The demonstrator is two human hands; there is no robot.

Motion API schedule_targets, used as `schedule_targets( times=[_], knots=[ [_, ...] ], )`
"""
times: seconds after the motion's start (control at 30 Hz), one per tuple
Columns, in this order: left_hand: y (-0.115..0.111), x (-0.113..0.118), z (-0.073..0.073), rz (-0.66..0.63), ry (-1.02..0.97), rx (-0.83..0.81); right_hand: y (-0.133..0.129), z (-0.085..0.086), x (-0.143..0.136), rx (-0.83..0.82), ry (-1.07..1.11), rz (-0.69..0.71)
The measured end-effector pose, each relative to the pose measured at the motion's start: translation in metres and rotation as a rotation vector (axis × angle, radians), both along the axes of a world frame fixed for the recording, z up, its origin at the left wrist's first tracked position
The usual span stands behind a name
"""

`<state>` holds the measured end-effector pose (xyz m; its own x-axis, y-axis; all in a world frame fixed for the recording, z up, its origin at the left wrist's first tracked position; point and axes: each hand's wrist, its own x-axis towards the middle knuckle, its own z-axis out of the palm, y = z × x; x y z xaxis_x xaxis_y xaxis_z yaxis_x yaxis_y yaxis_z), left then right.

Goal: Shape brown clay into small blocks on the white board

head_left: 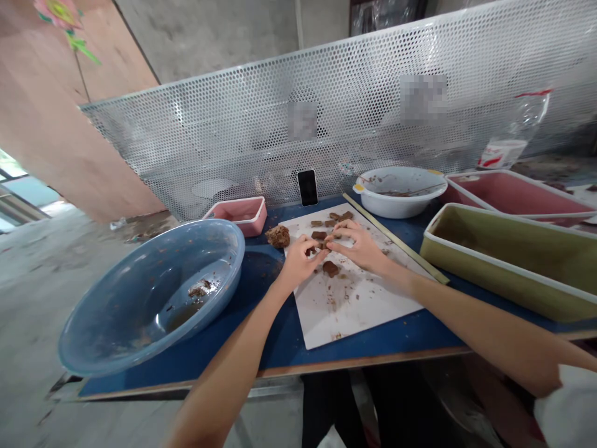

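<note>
Because the brown piece (323, 246) is small, the left hand (301, 258) and right hand (358, 245) meet over the white board (377, 305), fingers curled, seemingly pinching it from both sides. That board probably keeps crumbs off the blue tabletop (275, 348); a brown clump (278, 236) sits by its left edge, within easy reach.

Both hands (329, 252) meet, fingertips nearly touching (forearms reaching inward).
</note>
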<state>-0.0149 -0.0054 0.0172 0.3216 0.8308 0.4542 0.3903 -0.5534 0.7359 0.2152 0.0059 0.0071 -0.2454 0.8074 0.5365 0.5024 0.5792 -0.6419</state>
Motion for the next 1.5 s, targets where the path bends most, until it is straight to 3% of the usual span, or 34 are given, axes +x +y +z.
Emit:
schedule_targets(
  times=[0.43,0.67,0.9,1.2,1.5],
  knots=[
    [0.004,-0.002,-0.003,-0.016,-0.063,-0.089,-0.002,0.002,0.001,-0.020,-0.023,0.025],
    [0.007,-0.006,0.003,-0.037,-0.108,-0.187,-0.001,0.004,0.007,0.020,-0.012,0.153],
    [0.003,-0.006,0.008,-0.095,-0.135,-0.274,-0.002,0.004,0.007,0.152,-0.061,0.111],
    [-0.001,-0.005,0.011,-0.116,-0.182,-0.419,-0.003,0.005,0.008,0.102,-0.136,0.105],
    [-0.002,-0.005,0.013,-0.133,-0.174,-0.456,0.001,-0.002,0.006,0.111,-0.099,0.124]
  ],
)
